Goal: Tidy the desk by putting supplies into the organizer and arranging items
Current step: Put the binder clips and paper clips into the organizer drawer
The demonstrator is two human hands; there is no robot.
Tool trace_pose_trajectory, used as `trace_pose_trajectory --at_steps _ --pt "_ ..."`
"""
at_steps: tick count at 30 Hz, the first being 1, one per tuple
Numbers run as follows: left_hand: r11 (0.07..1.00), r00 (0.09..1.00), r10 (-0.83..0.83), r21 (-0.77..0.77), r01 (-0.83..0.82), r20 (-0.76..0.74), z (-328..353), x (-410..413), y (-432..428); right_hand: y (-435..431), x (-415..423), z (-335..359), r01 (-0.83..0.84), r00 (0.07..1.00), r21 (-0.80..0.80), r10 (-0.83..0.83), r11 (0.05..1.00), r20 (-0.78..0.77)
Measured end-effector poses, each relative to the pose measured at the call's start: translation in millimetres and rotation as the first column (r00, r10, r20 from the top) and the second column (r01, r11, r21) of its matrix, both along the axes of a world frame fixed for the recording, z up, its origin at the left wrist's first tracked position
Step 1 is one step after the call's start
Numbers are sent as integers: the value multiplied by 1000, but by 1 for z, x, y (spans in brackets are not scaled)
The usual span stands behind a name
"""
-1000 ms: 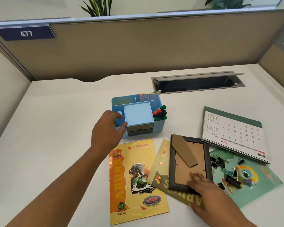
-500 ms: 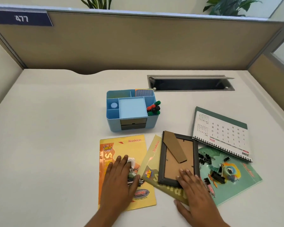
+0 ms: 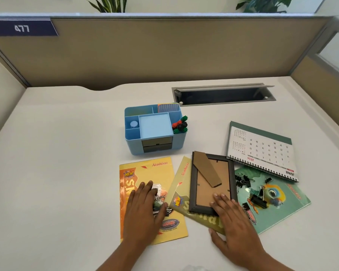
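A blue desk organizer [image 3: 133, 147] stands mid-desk with pens and a small round item in its compartments. In front of it lies a yellow notebook [image 3: 160, 173], and my left hand [image 3: 143, 210] rests flat on its cover. A second yellow notebook [image 3: 181, 184] lies tilted beside it, under a black photo frame [image 3: 211, 182] that lies face down. My right hand [image 3: 233, 220] presses flat on the frame's near edge and that notebook. Black binder clips [image 3: 257, 200] are scattered on a green notebook [image 3: 286, 208] at the right.
A spiral desk calendar [image 3: 262, 151] lies flat at the right, overlapping the green notebook. An open cable slot [image 3: 223, 93] sits in the desk behind the organizer. Beige partition walls [image 3: 164, 51] close the desk at back and sides.
My left hand left the organizer's front and came down flat on the yellow notebook. My right hand stayed on the frame's near edge.
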State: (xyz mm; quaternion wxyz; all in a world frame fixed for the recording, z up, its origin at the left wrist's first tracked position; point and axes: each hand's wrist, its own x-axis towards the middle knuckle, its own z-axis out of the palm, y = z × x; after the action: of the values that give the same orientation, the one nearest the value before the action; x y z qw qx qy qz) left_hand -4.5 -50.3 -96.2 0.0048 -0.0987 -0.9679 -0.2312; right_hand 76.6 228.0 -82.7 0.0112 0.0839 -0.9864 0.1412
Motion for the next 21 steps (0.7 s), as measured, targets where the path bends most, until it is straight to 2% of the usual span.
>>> trace_pose_trajectory --at_steps 3,7,10,14,21 --pt "1000 1000 8 13 -8 -11 7 -5 2 0 0 -1 -2 999 -8 2 1000 -32" --pt "997 997 -71 -12 72 41 23 -25 10 0 0 -3 -8 998 -13 7 1000 -56" --pt "988 988 -125 -76 132 92 38 -49 19 0 0 -3 2 998 -18 -3 1000 -56" --pt "961 980 -177 -200 192 89 54 -77 30 0 0 -3 8 998 -22 -9 1000 -54" --pt "956 980 -112 -250 152 164 55 -107 35 0 0 -3 15 999 -10 -15 1000 -45"
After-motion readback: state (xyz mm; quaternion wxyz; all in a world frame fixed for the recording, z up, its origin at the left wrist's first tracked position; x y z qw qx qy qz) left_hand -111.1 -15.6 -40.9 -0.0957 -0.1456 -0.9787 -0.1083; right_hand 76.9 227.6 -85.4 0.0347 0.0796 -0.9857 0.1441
